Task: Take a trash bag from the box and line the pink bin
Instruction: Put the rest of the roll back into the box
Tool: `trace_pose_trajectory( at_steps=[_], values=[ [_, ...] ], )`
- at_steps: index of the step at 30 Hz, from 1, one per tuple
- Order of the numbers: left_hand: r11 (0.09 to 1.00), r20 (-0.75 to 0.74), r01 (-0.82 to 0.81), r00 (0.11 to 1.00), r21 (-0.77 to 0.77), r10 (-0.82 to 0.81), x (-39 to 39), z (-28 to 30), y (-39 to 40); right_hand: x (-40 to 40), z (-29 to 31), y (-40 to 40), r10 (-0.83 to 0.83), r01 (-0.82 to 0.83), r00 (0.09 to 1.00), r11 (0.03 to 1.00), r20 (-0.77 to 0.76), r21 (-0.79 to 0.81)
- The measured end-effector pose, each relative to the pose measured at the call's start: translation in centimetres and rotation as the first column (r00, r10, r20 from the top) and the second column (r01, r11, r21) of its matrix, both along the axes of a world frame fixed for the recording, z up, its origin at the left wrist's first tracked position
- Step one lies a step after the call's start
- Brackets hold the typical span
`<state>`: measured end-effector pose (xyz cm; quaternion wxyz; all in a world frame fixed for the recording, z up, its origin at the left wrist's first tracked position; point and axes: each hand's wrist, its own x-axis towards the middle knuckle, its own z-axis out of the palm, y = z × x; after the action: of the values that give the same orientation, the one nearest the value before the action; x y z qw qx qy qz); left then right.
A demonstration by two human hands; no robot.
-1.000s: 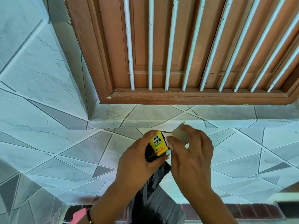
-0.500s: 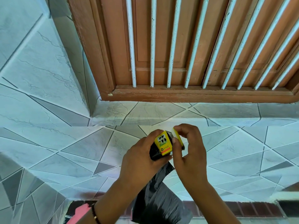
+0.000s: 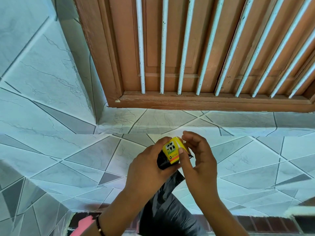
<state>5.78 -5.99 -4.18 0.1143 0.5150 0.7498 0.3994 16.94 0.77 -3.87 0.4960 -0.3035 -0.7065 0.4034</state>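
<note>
Box (image 3: 171,151): small yellow cardboard carton, printed, held upright in the left hand (image 3: 146,169), fingers curled round it. Right hand (image 3: 197,159): grip pinches the carton's top flap. Trash bag (image 3: 167,208): black crinkled plastic, trailing from under the box down between both wrists. Pink bin (image 3: 83,225): rim only, lower left.

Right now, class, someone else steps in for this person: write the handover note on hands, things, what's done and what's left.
Left hand grips the yellow box together with the black trash bag, which hangs down between the wrists.
Right hand pinches the box's top flap.
Pink bin: only an edge shows at the bottom left, unlined as far as visible.
Done: bag out of the box.
Left: put the box down, open the bag, line the bin.
</note>
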Motion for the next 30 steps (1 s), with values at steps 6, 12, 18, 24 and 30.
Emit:
trace_pose_trajectory(
  at_steps=[6, 12, 18, 24, 30],
  values=[
    [0.998, 0.064, -0.006, 0.998, 0.056, 0.002, -0.4, 0.6, 0.1, 0.1, -0.5, -0.2, 0.002, -0.017, 0.993, 0.991, 0.117, 0.132],
    [1.0, 0.035, -0.021, 0.999, -0.005, 0.021, -1.0, 0.2, 0.2, -0.3, -1.4, -1.2, -0.029, -0.015, 0.961, 0.987, 0.276, 0.159],
    [0.994, -0.113, -0.031, 0.993, -0.108, 0.019, -0.8, 0.1, 0.4, 0.0, -0.5, 0.7, 0.112, -0.097, 0.963, 0.993, 0.244, -0.074],
    [0.99, -0.185, -0.049, 0.982, -0.135, 0.023, -1.1, 0.7, 0.1, 0.1, 1.3, 3.2, 0.293, -0.218, 0.937, 0.914, 0.188, -0.341],
    [0.975, -0.191, -0.194, 0.967, -0.104, 0.172, -4.4, 1.6, 0.2, -0.1, 2.6, 5.7, 0.225, -0.233, 0.972, 0.858, -0.073, -0.458]
  ],
)
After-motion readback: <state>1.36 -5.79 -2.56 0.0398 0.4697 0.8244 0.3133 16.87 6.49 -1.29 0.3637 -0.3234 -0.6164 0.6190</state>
